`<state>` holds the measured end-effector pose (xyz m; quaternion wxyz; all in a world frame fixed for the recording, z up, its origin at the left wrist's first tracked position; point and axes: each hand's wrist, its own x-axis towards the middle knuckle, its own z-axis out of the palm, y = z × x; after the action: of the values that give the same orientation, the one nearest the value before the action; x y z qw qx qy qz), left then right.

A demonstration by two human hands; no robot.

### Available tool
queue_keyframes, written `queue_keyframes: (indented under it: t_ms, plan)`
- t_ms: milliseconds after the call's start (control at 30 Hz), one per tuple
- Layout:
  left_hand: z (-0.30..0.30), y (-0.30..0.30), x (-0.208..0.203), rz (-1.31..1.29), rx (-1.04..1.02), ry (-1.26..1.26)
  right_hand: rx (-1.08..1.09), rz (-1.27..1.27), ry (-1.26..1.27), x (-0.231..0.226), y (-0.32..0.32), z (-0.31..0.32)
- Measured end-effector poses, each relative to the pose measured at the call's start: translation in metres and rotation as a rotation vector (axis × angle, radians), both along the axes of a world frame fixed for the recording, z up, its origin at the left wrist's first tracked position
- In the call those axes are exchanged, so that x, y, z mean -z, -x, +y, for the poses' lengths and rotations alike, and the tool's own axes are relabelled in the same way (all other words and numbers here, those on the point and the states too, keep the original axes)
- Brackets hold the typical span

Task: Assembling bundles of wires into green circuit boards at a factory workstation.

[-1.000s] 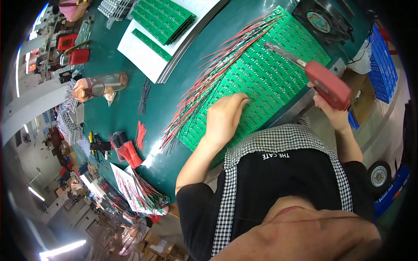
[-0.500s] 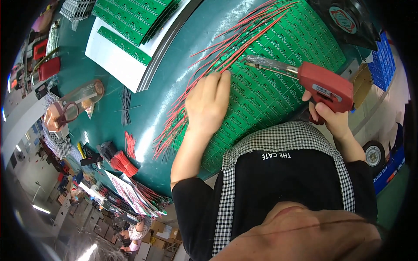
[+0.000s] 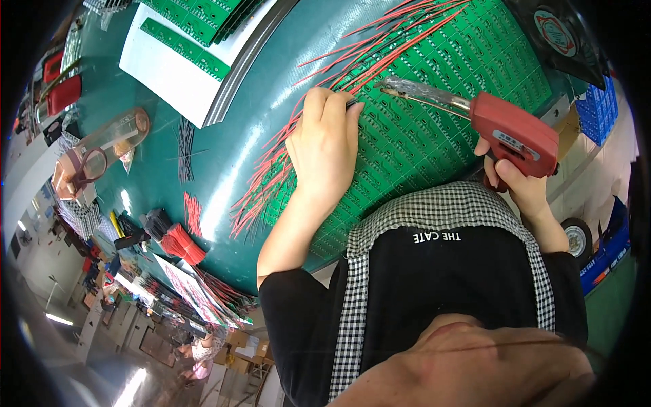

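Observation:
A wide panel of green circuit boards [image 3: 407, 142] lies in front of me, with many thin red and black wires [image 3: 380, 64] strewn along its left and far side. My left hand [image 3: 324, 139] is over these wires, its fingers curled and pinched at what looks like the dark end of a black wire; most of that wire is hidden by the hand. In my right hand [image 3: 519, 183] is a red soldering gun [image 3: 515, 132], gripped by its handle. Its metal barrel points left, and the tip hovers just above the boards, a little to the right of my left fingertips.
Stacked green boards [image 3: 196, 17] rest on white sheets [image 3: 169, 71] at the far left. Nearer are a clear bottle [image 3: 112, 149], black wires [image 3: 185, 152] and red wire bundles [image 3: 182, 244]. A black-wrapped reel [image 3: 556, 34] and a blue crate [image 3: 598, 112] are at the far right.
My left hand has shifted slightly away from me, its thumb now apart from the fingertips around a dark wire end. The soldering gun stays almost where it was above the boards.

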<state>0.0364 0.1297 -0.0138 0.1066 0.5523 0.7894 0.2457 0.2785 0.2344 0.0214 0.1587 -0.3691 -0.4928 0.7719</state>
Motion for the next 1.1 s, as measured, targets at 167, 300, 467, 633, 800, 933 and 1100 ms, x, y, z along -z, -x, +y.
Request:
queue_keyframes:
  t_ms: [167, 300, 467, 633, 800, 933, 1100]
  plan:
    - [0.001, -0.003, -0.005, 0.046, 0.000, 0.086, 0.015, 0.019, 0.000, 0.001, -0.001, -0.002]
    - [0.000, -0.005, -0.001, 0.234, 0.089, 0.064, 0.019, 0.034, 0.022, 0.002, -0.001, -0.003]
    - [-0.007, 0.004, 0.007, 0.178, 0.190, -0.054, -0.011, 0.012, 0.022, 0.002, 0.002, -0.004]
    - [-0.012, 0.005, 0.012, 0.134, 0.221, -0.131, -0.033, -0.011, 0.006, 0.006, 0.002, -0.006]
    - [-0.012, 0.007, 0.012, 0.100, 0.239, -0.117, -0.005, -0.013, 0.050, 0.005, 0.006, -0.006]
    - [-0.011, 0.010, 0.011, 0.081, 0.251, -0.126, -0.037, -0.033, 0.020, 0.008, 0.005, -0.006]
    - [-0.008, 0.010, 0.010, 0.133, 0.272, -0.148, -0.056, -0.060, -0.005, 0.007, 0.004, -0.005]
